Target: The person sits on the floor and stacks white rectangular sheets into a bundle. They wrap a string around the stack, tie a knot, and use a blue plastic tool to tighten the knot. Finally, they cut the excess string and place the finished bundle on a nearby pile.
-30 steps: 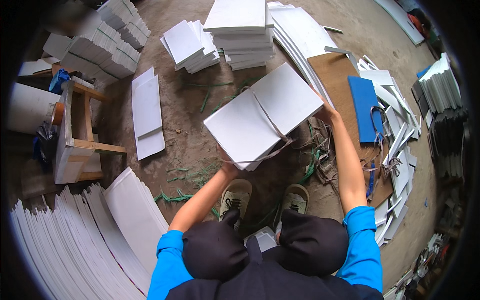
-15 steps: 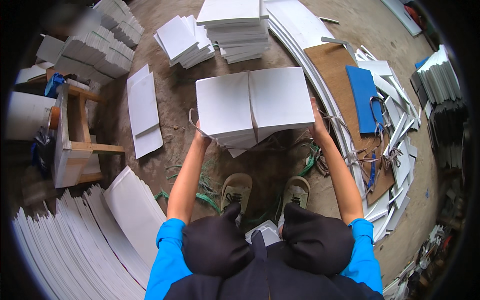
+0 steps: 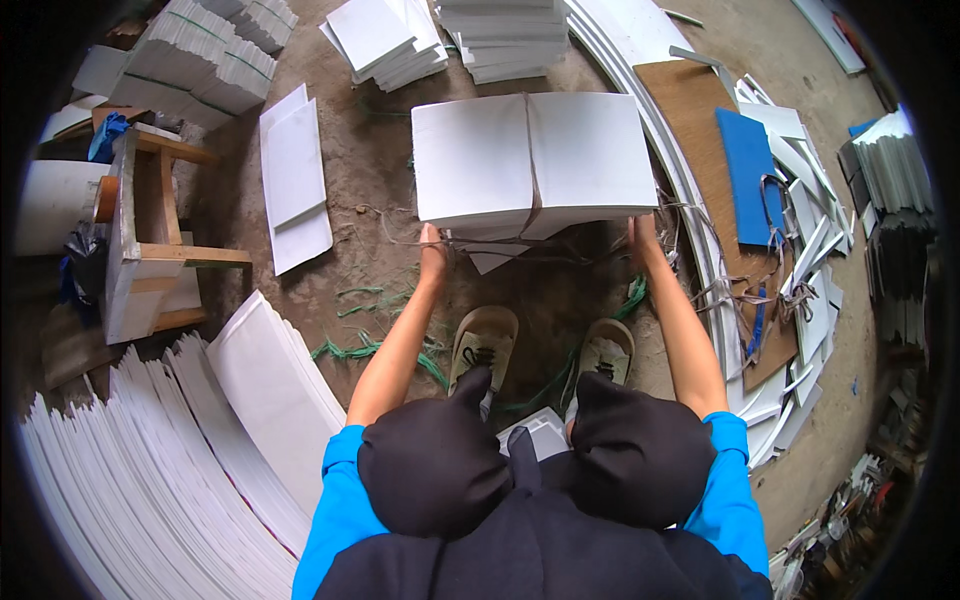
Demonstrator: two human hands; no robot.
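A thick bundle of white sheets or boards [image 3: 470, 150] stands in front of my feet, with a brownish strap [image 3: 530, 150] running round its middle. My left hand [image 3: 433, 252] is at its near left corner, thumb up against the near edge and other fingers mostly hidden beneath. At the near right corner my right hand [image 3: 644, 238] takes hold in the same way, its fingertips hidden by the bundle. Below the bundle's near edge, some white sheets poke out at an angle. Loose thin strap ends trail beside my left hand and across under the bundle.
Stacked white boards [image 3: 505, 40] stand beyond the bundle. A wooden frame stand [image 3: 165, 255] is at left, above a row of upright white boards [image 3: 150, 450]. Right are a brown board [image 3: 690, 120], a blue panel [image 3: 745, 170] and white offcuts [image 3: 800, 250]. Green twine [image 3: 360, 350] lies near my shoes.
Both hands have shifted from the bundle's sides to its near corners, fingers going beneath. The bundle's near edge looks more level. The whole view has shifted slightly.
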